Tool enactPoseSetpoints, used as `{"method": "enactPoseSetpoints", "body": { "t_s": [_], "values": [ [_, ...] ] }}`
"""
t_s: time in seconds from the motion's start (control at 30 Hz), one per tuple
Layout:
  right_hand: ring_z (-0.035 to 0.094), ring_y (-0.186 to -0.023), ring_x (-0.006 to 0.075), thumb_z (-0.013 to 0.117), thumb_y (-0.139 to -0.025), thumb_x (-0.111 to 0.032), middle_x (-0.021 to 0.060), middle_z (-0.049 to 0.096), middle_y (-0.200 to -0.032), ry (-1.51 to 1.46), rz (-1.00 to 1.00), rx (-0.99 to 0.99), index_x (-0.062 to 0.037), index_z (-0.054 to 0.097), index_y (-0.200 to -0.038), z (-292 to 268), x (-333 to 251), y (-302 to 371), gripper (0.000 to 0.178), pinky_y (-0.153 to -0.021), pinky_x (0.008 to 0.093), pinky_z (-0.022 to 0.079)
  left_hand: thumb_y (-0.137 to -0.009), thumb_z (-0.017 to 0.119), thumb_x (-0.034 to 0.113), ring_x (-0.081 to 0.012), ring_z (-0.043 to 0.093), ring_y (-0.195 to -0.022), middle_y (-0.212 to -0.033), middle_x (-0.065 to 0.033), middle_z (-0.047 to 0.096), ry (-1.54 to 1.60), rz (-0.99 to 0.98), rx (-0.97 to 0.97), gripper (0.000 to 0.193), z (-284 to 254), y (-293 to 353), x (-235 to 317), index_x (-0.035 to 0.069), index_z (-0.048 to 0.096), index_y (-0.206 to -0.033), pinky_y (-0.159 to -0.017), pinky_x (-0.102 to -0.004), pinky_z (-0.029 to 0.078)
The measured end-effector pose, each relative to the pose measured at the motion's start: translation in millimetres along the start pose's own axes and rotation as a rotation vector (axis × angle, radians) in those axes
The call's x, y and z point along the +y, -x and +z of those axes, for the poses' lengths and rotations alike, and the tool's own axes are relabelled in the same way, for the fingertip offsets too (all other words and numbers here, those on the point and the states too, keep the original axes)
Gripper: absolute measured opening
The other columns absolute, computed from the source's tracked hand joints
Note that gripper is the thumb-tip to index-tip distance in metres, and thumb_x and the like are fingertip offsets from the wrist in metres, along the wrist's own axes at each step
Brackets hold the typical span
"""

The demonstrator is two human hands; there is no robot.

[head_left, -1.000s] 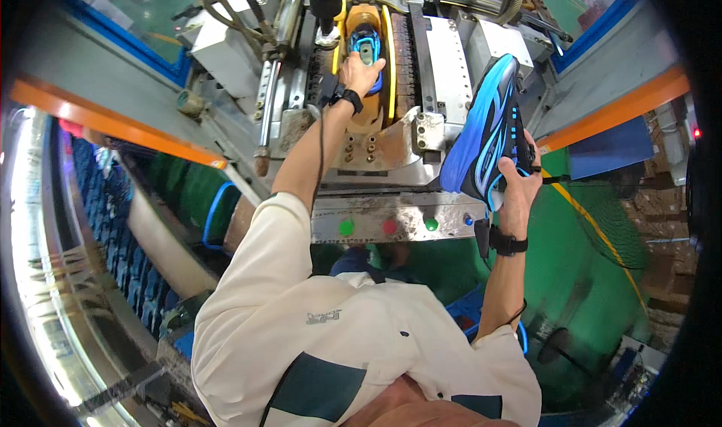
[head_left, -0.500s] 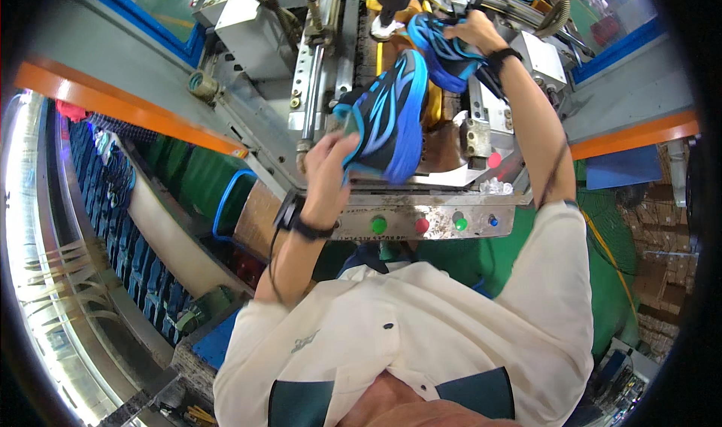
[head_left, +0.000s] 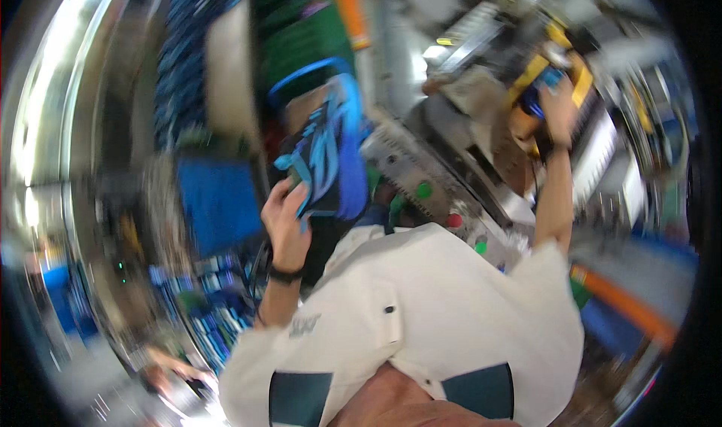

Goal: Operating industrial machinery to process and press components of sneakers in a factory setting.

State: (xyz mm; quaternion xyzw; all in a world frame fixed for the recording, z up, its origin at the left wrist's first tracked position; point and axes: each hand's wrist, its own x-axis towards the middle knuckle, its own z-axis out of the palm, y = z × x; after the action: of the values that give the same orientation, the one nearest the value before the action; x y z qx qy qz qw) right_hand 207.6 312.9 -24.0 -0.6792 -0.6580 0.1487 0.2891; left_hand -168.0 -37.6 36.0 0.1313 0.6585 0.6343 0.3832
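Observation:
My left hand (head_left: 286, 215) is closed on the opening end of a black, blue and purple shoe upper (head_left: 347, 148), held up in front of the machine's button panel (head_left: 421, 173). On the right, my right hand (head_left: 558, 109) reaches into the machine, its fingers closed about a second blue shoe upper (head_left: 552, 78) between yellow machine parts (head_left: 580, 81). Motion blur smears that spot, and the hand covers most of this second piece.
A blue flat surface (head_left: 216, 205) lies to the left, and beyond it runs a rack of dark blue pieces (head_left: 180, 81). An orange bar (head_left: 624, 303) crosses at the right. Blurred at the lower left, another person's arm (head_left: 177, 363) shows.
The view has swung to the left. My left hand has carried its shoe upper left, away from the machine. My right hand stays at the machine with the other upper.

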Motion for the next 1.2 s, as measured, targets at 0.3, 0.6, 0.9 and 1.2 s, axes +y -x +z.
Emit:
{"method": "enactPoseSetpoints", "body": {
  "t_s": [0.3,0.6,0.9,1.2],
  "values": [
    [0.061,-0.096,0.0313,0.063,-0.088,-0.009,0.0152,0.061,-0.104,0.021,-0.52,-0.456,-0.0056,0.062,-0.113,123.5,2.5,191.5,0.025,-0.084,0.0415,0.048,-0.081,0.076,0.016,-0.0058,0.057,-0.074,-0.085,-0.001,0.065,0.247,-0.156,0.075,0.024,31.7,81.2,-85.1,0.001,0.067,-0.098,-0.06,-0.0208,0.044],
    [0.058,-0.103,0.0354,0.063,-0.085,-0.011,0.017,0.06,-0.107,0.077,-0.785,-0.33,-0.008,0.062,-0.115,179.4,45.4,154.1,0.03,-0.088,0.0449,0.047,-0.08,0.075,0.016,-0.0099,0.059,-0.085,-0.089,-0.0034,0.065,0.304,-0.079,0.543,0.024,-35.0,167.5,-114.2,0.002,0.067,-0.097,-0.065,-0.0268,0.046],
    [0.066,-0.097,0.0241,0.063,-0.092,-0.014,0.0158,0.067,-0.11,-0.36,-0.768,-0.381,0.002,0.064,-0.112,174.4,-65.9,65.0,0.026,-0.084,0.0354,0.052,-0.078,0.078,0.022,-0.0105,0.053,-0.061,-0.075,0.0003,0.058,0.484,0.166,1.261,0.026,-247.9,139.3,-146.2,0.001,0.066,-0.087,-0.052,-0.0262,0.045],
    [0.061,-0.087,0.0147,0.064,-0.094,-0.006,0.0063,0.068,-0.101,-0.659,-1.364,-0.275,-0.0006,0.066,-0.107,70.4,-491.1,211.5,0.015,-0.074,0.0276,0.049,-0.077,0.069,0.028,-0.0444,0.062,-0.079,-0.089,-0.0248,0.065,-0.489,0.014,1.478,0.045,-463.1,24.8,-296.4,0.0,0.052,-0.108,-0.069,-0.0487,0.05]
  ]
}}
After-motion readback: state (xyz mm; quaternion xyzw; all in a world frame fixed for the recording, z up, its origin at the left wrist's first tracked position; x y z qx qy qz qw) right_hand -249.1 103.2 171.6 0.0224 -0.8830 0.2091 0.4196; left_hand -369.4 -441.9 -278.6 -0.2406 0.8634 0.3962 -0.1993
